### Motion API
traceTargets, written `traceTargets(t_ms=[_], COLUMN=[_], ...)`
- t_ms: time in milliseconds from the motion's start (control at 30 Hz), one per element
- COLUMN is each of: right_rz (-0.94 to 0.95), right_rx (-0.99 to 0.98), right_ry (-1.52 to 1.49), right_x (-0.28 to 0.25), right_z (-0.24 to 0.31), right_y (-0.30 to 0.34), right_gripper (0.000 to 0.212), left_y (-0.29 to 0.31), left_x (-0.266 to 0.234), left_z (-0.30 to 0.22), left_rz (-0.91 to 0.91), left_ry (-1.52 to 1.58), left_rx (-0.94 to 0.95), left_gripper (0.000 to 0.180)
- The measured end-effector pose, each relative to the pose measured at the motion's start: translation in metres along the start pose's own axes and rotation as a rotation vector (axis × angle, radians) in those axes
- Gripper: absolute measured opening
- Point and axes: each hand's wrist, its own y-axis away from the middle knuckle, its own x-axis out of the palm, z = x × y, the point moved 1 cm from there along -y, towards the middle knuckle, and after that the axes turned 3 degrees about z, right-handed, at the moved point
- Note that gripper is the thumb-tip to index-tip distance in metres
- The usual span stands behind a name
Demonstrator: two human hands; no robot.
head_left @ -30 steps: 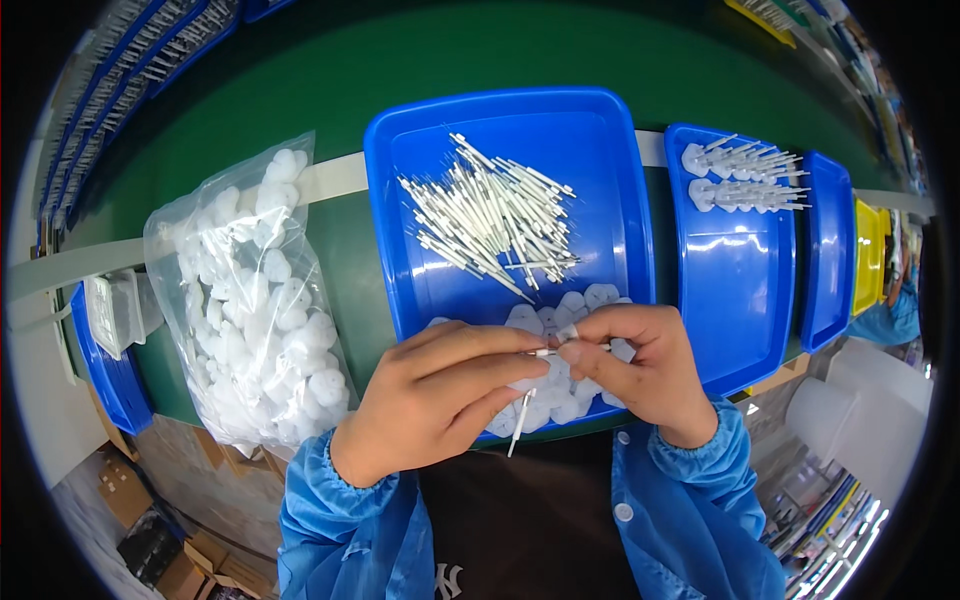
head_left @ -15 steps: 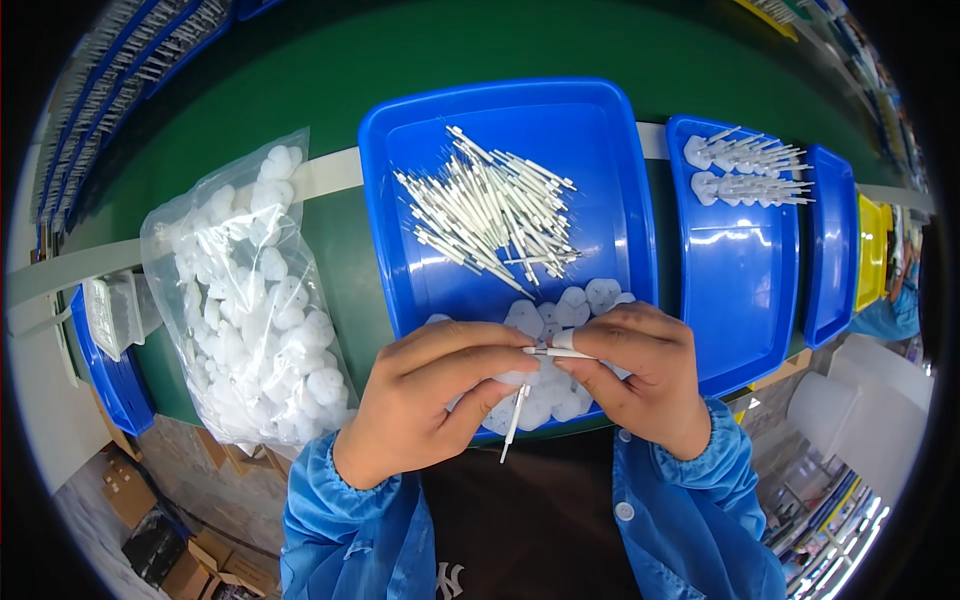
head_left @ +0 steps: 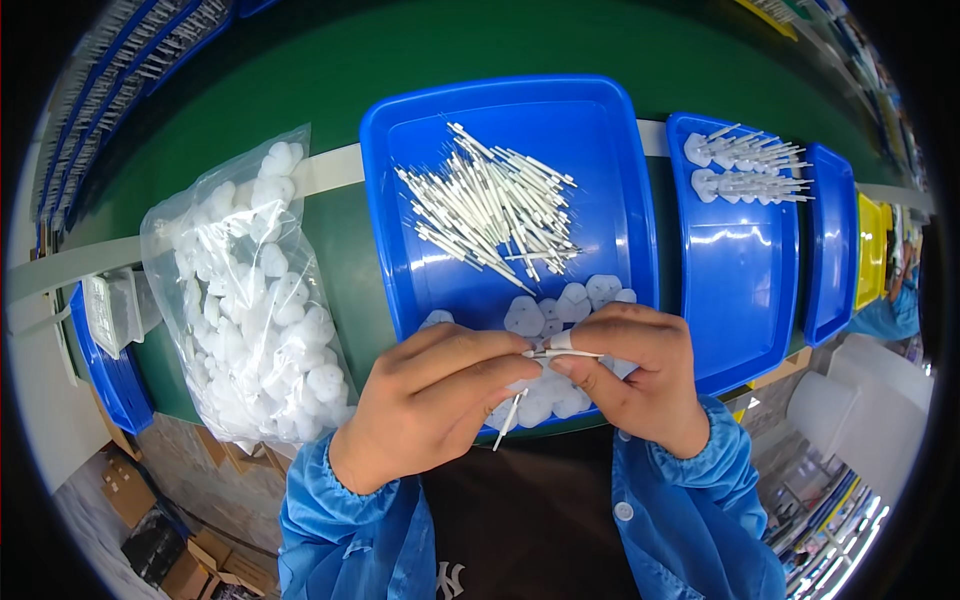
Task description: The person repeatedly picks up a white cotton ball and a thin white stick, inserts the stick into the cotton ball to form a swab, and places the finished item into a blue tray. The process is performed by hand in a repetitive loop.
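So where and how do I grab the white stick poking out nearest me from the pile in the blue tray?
Probably pinch the white stick near its closer end, on the thicker body behind the thin tip, coming from your side of the blue tray. That end juts from the pile toward you, while its far part lies among other sticks.

Your left hand [head_left: 425, 400] covers the top of the lower rod [head_left: 508, 420], so what it joins cannot be told. Your fingertips hide the left end of the upper rod [head_left: 575, 353], and its fine details are too small to read. Your hands also mask part of the large blue tray [head_left: 375, 200] and some white pieces [head_left: 540, 405]. Your blue sleeves [head_left: 345, 525] run off the lower edge.
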Motion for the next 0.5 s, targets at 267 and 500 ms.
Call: traceTargets(t_ms=[267, 500], right_rz=[-0.019, -0.033], right_rx=[0.002, -0.073], right_ry=[-0.046, 0.128], right_x=[0.0048, 0.0031], right_z=[-0.0025, -0.0002], right_y=[0.0029, 0.0030], right_gripper=[0.015, 0.020], left_y=[-0.0008, 0.0021], left_x=[-0.0014, 0.0015], left_z=[-0.0047, -0.0029], left_rz=[0.006, 0.009], left_ry=[-0.048, -0.079], left_rx=[0.051, 0.061], left_gripper=[0.023, 0.027])
